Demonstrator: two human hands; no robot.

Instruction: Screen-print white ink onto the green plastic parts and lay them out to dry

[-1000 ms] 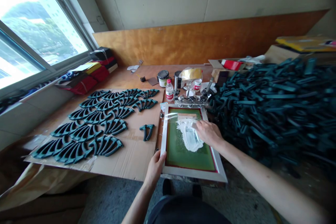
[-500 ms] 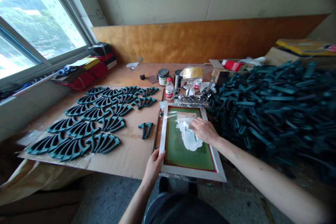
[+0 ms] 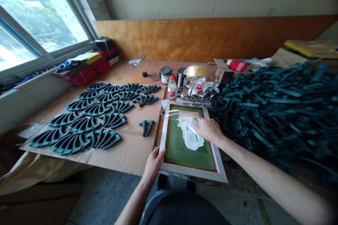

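Observation:
A screen frame (image 3: 195, 174) with pale edges and green mesh lies in front of me, hinged to a metal clamp (image 3: 192, 101) at its far end. My left hand (image 3: 155, 162) grips the frame's near left edge, thumb on top. Over the mesh, my right hand (image 3: 209, 129) is closed at the right side of a smeared white paste (image 3: 192, 139). What its fingers hold is hidden by the hand and paste. A wooden strip (image 3: 188, 113) shows just beyond the paste, with clear film around it.
Dark green curved parts (image 3: 84, 123) lie in rows on cardboard (image 3: 113, 158) at left, one piece (image 3: 146, 127) apart. A large pile of green parts (image 3: 274, 112) fills the right. Behind the clamp stand a bottle (image 3: 171, 88) and ink cans (image 3: 166, 75).
The camera view has shifted slightly. My right hand has moved a little to the right relative to the paste; my left hand stays on the frame edge.

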